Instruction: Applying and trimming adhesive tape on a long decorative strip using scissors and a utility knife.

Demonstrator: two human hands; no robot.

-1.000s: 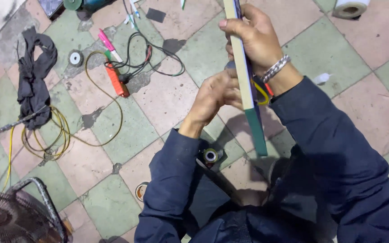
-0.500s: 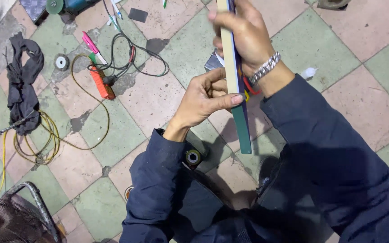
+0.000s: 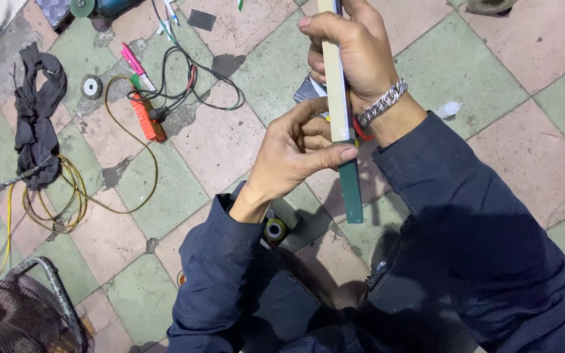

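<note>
Flat strip (image 3: 342, 111), long and thin, cream above and dark green at its lower end, stands upper centre of the frame, its long axis running nearly top to bottom, green end pointing down toward the person's lap. Right hand (image 3: 354, 55) is clenched around its upper part, seemingly to steady it edge-on to the eye. Left hand (image 3: 295, 153) pinches the strip lower down, thumb pressed on the edge. Orange power strip (image 3: 148, 117) lies on the tiled floor (image 3: 505, 72), upper left.
</note>
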